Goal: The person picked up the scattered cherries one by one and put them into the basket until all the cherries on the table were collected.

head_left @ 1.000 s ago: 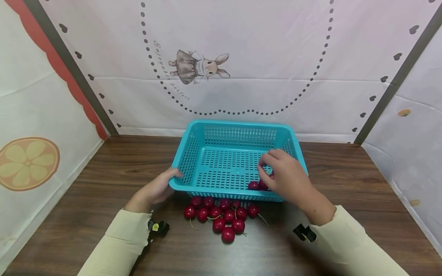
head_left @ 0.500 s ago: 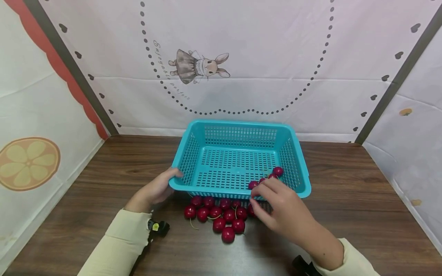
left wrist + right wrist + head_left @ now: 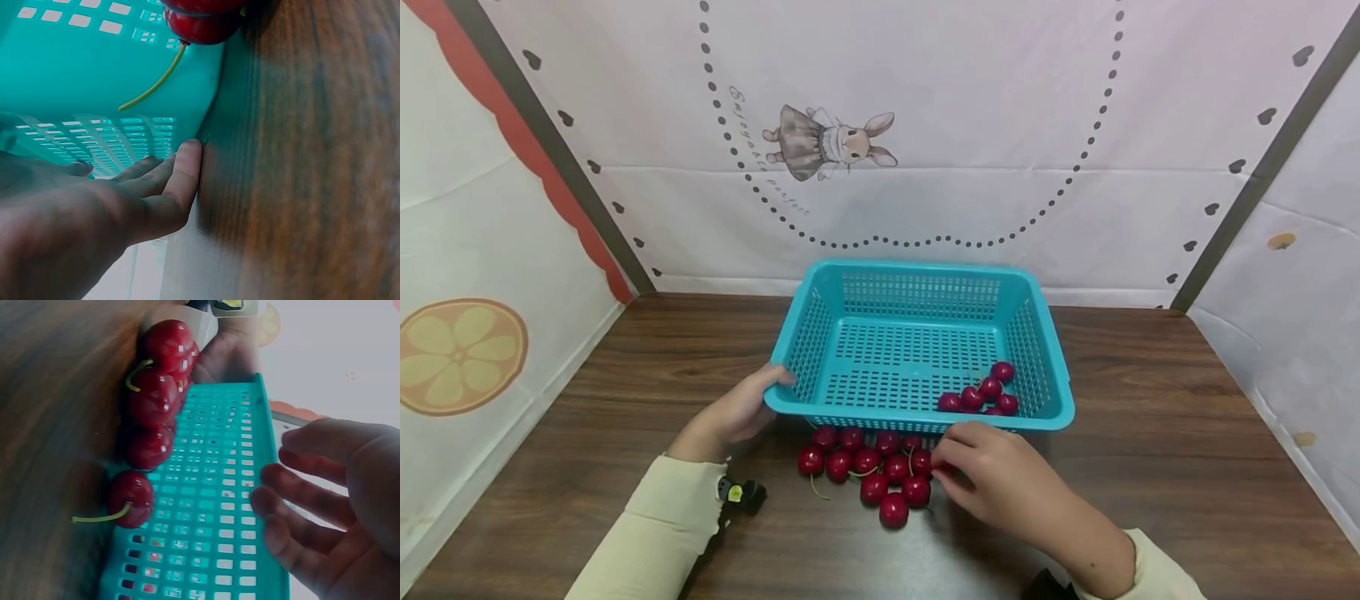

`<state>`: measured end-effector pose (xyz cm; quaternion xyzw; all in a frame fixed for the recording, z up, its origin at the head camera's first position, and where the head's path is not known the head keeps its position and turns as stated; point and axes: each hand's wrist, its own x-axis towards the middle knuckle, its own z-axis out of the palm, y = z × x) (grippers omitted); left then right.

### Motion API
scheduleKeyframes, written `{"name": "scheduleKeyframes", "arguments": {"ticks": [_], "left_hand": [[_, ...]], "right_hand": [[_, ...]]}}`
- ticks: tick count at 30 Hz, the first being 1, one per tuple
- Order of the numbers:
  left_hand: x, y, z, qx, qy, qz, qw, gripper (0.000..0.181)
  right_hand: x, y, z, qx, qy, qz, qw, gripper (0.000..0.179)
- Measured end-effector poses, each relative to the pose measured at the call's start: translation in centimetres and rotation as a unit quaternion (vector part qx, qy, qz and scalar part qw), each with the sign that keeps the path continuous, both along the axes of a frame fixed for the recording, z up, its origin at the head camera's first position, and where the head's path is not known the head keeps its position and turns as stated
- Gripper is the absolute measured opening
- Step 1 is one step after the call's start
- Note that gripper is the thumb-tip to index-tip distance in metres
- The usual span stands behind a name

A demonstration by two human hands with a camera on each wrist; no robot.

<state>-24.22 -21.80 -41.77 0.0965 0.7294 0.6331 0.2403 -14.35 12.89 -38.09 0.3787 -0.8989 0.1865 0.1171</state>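
Observation:
A turquoise plastic basket (image 3: 917,268) stands on the table with several dark red cherries (image 3: 990,388) in its near right corner. My left hand (image 3: 739,408) grips the basket's near left corner, thumb over the rim; the left wrist view shows its fingers (image 3: 187,159) along the outer wall. More cherries (image 3: 873,489), some with green stems, lie in a cluster before the basket. At that cluster's right end is my right hand (image 3: 1000,475), its fingertips beside the cherries and covering part of them. In the right wrist view its fingers are loosely bent, apart from a stemmed cherry (image 3: 131,499).
The table (image 3: 700,333) has a dark wood-grain top. White printed cloth (image 3: 970,108) hangs behind it and at both sides, close to the basket's far edge. A black wrist camera (image 3: 748,497) sits at the left sleeve.
My right hand has moved from over the cherries inside the basket, back across its near rim and down to the cluster on the table. My left hand has stayed at the basket's corner.

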Motion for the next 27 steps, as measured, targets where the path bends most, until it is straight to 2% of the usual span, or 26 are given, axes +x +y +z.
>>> {"name": "scheduleKeyframes", "arguments": {"ticks": [6, 17, 21, 27], "left_hand": [[0.1, 0.0, 0.2, 0.001, 0.003, 0.003, 1.0000, 0.076], [0.0, 0.0, 0.0, 0.000, 0.001, -0.002, 1.0000, 0.076], [-0.1, 0.0, -0.1, 0.003, -0.001, -0.001, 1.0000, 0.076], [-0.1, 0.0, -0.1, 0.001, -0.005, 0.002, 1.0000, 0.076]], "right_hand": [[0.1, -0.1, -0.2, 0.033, -0.024, 0.000, 0.9992, 0.015], [-0.1, 0.2, -0.7, 0.124, -0.078, -0.017, 0.9891, 0.036], [-0.2, 0.3, -1.0, 0.150, -0.084, -0.022, 0.9849, 0.043], [-0.4, 0.4, -1.5, 0.162, -0.072, -0.019, 0.9840, 0.042]]}}
